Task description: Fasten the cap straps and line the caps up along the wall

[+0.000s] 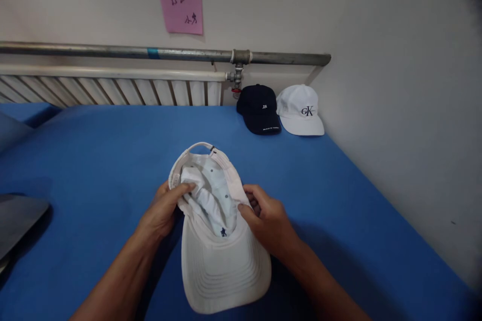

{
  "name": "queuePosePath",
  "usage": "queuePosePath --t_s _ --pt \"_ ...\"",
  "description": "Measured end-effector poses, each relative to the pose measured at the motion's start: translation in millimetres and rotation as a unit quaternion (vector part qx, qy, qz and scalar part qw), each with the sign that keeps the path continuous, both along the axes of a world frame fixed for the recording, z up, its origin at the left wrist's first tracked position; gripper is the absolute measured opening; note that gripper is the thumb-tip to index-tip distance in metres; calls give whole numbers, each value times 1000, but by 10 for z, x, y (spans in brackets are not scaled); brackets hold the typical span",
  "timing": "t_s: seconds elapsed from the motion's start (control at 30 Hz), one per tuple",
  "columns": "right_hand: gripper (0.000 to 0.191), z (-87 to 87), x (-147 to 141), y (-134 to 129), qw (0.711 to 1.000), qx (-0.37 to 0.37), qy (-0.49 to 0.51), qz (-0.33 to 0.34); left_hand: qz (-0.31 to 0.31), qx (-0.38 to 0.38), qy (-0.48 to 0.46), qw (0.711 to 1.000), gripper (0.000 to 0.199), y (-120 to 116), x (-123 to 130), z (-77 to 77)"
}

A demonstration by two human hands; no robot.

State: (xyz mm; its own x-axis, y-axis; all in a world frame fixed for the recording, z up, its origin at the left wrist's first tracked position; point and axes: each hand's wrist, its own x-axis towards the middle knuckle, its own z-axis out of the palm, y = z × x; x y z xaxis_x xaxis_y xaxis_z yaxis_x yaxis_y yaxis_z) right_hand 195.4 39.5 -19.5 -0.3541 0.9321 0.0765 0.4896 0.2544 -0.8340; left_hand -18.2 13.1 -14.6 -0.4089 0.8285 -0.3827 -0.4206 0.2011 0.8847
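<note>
A white baseball cap (226, 266) is held above the blue surface, its inside facing up and its brim toward me. My left hand (163, 210) grips the cap's left edge, with the thumb inside the crown and the other fingers hidden beneath. On the opposite edge, my right hand (269, 218) pinches the band near the brim between thumb and fingers. Part of the crown is pushed inward, and a small dark embroidered mark shows within. The adjustable strap arches at the far end.
A navy cap (258, 110) and a white cap with dark letters (301, 110) sit side by side at the back of the blue surface (113, 150). Behind run a radiator (169, 91) and a metal pipe (113, 51). A grey object (18, 220) lies at left; a wall stands right.
</note>
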Motion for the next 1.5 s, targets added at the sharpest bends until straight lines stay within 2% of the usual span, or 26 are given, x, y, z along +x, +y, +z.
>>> queuePosePath --t_s 0.17,0.33,0.53,0.67,0.73,0.93,1.07,1.2,1.27,1.33,1.43,1.5 --pt "24 9 -2 -1 1000 4 -3 1 6 -28 11 1000 27 14 -10 -3" --pt "24 4 0 2 1000 7 -9 0 19 -37 73 996 24 16 -8 55" --pt "23 2 2 9 1000 3 -10 -1 42 -8 204 978 30 0 -64 53" --pt "22 -1 4 9 1000 3 -4 1 31 1 309 950 26 -4 -120 2" --pt "23 1 4 5 1000 3 -4 -1 27 10 332 943 26 -3 -133 -14" --pt "24 -6 -16 21 998 -42 41 -16 6 35 299 954 26 -4 -114 -6" --pt "49 -31 -10 79 989 -83 105 -69 -22 52 275 960 22 -42 -67 51" --pt "61 -13 11 131 969 -168 174 -52 -92 77 212 970 24 -127 -8 68" --pt "58 -14 14 149 962 -179 197 -58 -139 84 190 968 22 -170 14 49" --pt "46 -41 10 162 960 -173 207 -69 -170 90 186 964 16 -199 26 23" --pt "22 -116 1 175 964 -166 196 -73 -186 87 179 962 12 -204 29 -10" --pt "17 -159 -1 179 963 -165 198 -78 -188 71 163 966 15 -192 33 -20"
